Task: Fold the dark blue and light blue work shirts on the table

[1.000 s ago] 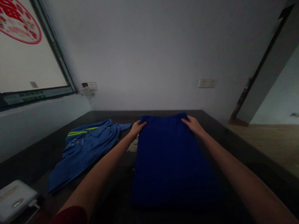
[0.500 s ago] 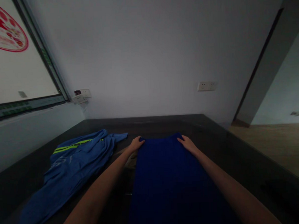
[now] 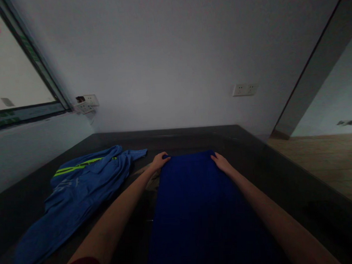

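A long dark blue cloth (image 3: pixel 190 201) stretches from the middle of the table toward me. It looks like a garment, though its kind does not show. My left hand (image 3: pixel 160 161) pinches its far left corner between thumb and fingers. At the far right corner, my right hand (image 3: pixel 221 161) grips it in the same way. The far edge is nearly straight between the two hands. To the left lies a crumpled blue garment (image 3: pixel 88 190) with yellow-green stripes. Some beige cloth (image 3: pixel 153 182) shows beside the dark blue cloth, partly behind my left forearm.
The black table (image 3: pixel 179 140) meets a pale wall (image 3: pixel 167 70) at its far end. Wall sockets (image 3: pixel 245 89) sit above it, with more sockets (image 3: pixel 87 104) at the left corner by a window. Wooden floor (image 3: pixel 317 153) lies beyond the right edge.
The far edge of the dark blue cloth sags less and is straighter between my hands. My view has tilted slightly, so the wall and table sit higher. Both hands keep their hold.
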The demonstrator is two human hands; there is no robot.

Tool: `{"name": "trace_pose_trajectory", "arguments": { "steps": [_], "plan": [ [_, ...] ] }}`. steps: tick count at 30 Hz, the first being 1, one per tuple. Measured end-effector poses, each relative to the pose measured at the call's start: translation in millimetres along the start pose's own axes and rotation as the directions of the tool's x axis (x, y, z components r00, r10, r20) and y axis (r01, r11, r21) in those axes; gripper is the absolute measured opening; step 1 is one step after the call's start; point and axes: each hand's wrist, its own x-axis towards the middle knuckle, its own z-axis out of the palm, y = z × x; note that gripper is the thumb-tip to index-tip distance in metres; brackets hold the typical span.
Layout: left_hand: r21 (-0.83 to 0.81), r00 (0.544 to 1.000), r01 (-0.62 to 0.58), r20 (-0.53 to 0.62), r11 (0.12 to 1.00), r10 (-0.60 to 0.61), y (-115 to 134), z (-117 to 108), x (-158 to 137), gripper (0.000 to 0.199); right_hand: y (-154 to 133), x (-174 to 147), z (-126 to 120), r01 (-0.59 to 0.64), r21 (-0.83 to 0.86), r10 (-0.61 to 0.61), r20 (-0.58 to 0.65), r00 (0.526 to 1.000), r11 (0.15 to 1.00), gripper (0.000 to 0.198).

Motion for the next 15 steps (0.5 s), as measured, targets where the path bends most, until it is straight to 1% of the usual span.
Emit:
{"name": "trace_pose_trajectory", "arguments": {
  "steps": [9, 15],
  "plan": [
    [0.018, 0.999, 0.006, -0.044, 1.000, -0.006, -16, 4, 12, 0.026, -2, 11, 4, -0.029, -0.085, 0.031, 0.021, 0.999, 0.996, 0.036],
    [0.037, 0.998, 0.018, -0.056, 0.999, -0.016, -24, 6, 17, 0.018, -4, 14, 7, -0.050, -0.142, 0.053, 0.020, 0.998, 0.989, 0.033]
  ]
}}
